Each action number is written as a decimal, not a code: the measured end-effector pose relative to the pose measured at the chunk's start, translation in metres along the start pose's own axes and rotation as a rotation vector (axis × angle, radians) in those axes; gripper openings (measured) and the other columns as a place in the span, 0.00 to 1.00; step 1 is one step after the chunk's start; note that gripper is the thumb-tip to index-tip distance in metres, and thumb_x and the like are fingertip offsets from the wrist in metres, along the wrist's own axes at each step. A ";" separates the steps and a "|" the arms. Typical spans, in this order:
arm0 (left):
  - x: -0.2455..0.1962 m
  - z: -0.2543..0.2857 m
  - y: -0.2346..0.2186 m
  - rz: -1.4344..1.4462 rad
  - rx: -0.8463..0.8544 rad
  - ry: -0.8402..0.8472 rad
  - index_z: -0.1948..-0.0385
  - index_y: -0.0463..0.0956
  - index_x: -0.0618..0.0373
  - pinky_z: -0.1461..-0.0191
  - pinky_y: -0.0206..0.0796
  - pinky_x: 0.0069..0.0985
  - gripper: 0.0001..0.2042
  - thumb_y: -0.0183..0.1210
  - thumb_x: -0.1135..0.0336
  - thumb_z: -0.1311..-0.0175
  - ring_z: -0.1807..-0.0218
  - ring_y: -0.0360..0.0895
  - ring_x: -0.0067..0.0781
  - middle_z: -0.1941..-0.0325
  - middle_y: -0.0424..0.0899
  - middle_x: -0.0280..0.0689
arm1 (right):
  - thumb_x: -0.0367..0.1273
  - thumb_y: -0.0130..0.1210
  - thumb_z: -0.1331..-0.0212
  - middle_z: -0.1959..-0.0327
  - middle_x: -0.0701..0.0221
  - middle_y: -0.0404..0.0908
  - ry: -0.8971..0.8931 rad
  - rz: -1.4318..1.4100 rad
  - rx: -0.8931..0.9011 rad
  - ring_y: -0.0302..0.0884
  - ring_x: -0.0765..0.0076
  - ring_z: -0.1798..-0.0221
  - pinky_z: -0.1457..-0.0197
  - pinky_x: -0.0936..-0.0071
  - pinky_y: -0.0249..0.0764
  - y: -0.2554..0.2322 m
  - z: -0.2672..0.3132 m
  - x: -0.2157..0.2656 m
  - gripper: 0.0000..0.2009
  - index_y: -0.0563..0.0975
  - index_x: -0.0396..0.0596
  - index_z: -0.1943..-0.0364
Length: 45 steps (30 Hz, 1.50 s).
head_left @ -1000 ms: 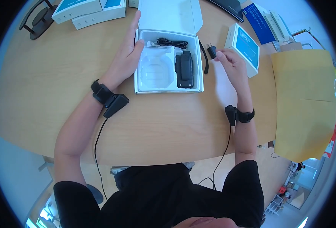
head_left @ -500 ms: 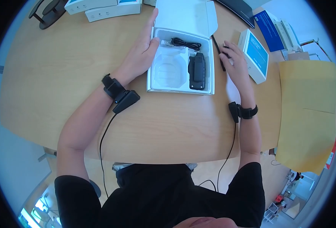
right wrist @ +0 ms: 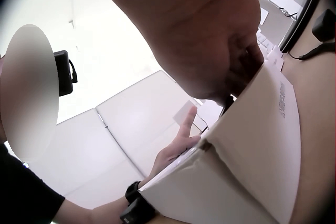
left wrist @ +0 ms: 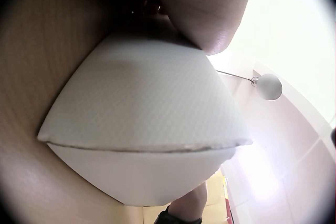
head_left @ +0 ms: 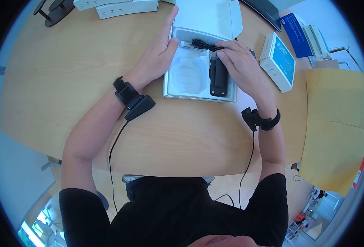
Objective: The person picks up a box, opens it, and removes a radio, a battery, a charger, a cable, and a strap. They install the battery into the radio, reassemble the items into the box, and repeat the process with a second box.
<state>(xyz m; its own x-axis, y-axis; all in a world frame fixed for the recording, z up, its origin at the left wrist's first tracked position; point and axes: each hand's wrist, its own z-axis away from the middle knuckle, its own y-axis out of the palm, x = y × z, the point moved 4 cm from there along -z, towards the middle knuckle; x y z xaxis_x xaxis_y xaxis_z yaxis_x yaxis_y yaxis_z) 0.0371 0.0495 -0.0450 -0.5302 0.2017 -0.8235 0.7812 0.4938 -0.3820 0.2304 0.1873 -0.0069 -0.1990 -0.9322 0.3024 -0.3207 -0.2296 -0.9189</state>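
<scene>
The open white box lies on the table, its lid folded back. Along its left wall rests my left hand, fingers straight and thumb at the rim. My right hand reaches over the right wall, fingertips at the coiled black cable and the top of a black handheld device. In the right wrist view its fingers bend down behind the wall; I cannot tell whether they grip anything. The moulded tray has a rounded hollow on the left. A black plug adapter lies outside on the table.
A white and blue box stands right of the open one. More white boxes and a dark round stand are at the back left. A yellow envelope is at the table's right edge, blue packaging behind it.
My right hand held the plug adapter beside the box; it let go of it on the table and moved left over the box. My left hand stays at the left wall.
</scene>
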 end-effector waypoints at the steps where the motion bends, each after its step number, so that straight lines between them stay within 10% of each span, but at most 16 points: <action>1: 0.000 0.000 0.000 -0.007 -0.005 0.006 0.18 0.47 0.68 0.13 0.45 0.37 0.36 0.48 0.77 0.27 0.15 0.55 0.51 0.17 0.59 0.60 | 0.41 0.52 0.20 0.43 0.61 0.85 0.019 -0.009 0.014 0.78 0.51 0.41 0.36 0.60 0.74 -0.001 0.000 0.000 0.21 0.86 0.34 0.59; 13: 0.009 0.000 0.000 -0.146 -0.059 0.085 0.19 0.52 0.68 0.17 0.52 0.39 0.35 0.49 0.77 0.28 0.20 0.63 0.53 0.21 0.65 0.60 | 0.46 0.50 0.19 0.43 0.58 0.85 0.045 -0.083 -0.010 0.81 0.47 0.46 0.40 0.62 0.75 0.000 0.001 0.003 0.25 0.87 0.34 0.55; 16: 0.003 0.000 -0.003 -0.179 -0.042 0.045 0.19 0.51 0.68 0.16 0.52 0.39 0.35 0.49 0.77 0.29 0.20 0.63 0.54 0.21 0.65 0.60 | 0.43 0.49 0.18 0.42 0.62 0.86 0.159 -0.316 -0.030 0.83 0.59 0.49 0.42 0.67 0.76 -0.007 0.005 -0.002 0.23 0.88 0.36 0.53; 26: 0.016 0.001 0.010 0.103 -0.001 0.042 0.16 0.43 0.61 0.12 0.40 0.38 0.35 0.44 0.73 0.23 0.12 0.48 0.50 0.13 0.51 0.52 | 0.39 0.55 0.20 0.46 0.62 0.90 0.413 -0.667 -0.600 0.85 0.70 0.48 0.44 0.73 0.81 -0.060 0.041 -0.077 0.19 0.89 0.35 0.51; 36: 0.001 0.001 0.002 0.020 -0.003 0.017 0.18 0.47 0.70 0.13 0.44 0.37 0.36 0.48 0.78 0.28 0.15 0.55 0.52 0.17 0.57 0.60 | 0.39 0.59 0.23 0.52 0.62 0.90 0.588 -0.315 -0.194 0.85 0.72 0.62 0.54 0.74 0.81 -0.008 0.054 -0.102 0.18 0.88 0.33 0.52; 42: 0.005 0.000 -0.003 -0.118 0.003 0.037 0.18 0.49 0.69 0.16 0.50 0.38 0.36 0.49 0.77 0.28 0.18 0.61 0.53 0.19 0.62 0.61 | 0.36 0.60 0.24 0.45 0.63 0.88 0.331 -0.300 -0.328 0.86 0.70 0.55 0.51 0.73 0.80 -0.028 0.027 -0.031 0.14 0.88 0.37 0.52; 45: 0.008 0.000 -0.002 -0.139 -0.036 0.084 0.19 0.51 0.68 0.17 0.53 0.39 0.35 0.50 0.77 0.29 0.21 0.64 0.54 0.22 0.65 0.61 | 0.39 0.58 0.23 0.44 0.60 0.87 0.135 -0.402 -0.070 0.85 0.60 0.45 0.42 0.67 0.80 -0.015 0.006 0.012 0.15 0.87 0.40 0.52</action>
<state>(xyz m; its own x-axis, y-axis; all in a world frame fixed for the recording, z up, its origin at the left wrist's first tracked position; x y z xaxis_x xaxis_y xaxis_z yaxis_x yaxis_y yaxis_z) 0.0318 0.0501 -0.0508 -0.6593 0.1980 -0.7254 0.6865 0.5520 -0.4733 0.2381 0.1781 0.0093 -0.1628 -0.7265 0.6676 -0.4587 -0.5433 -0.7031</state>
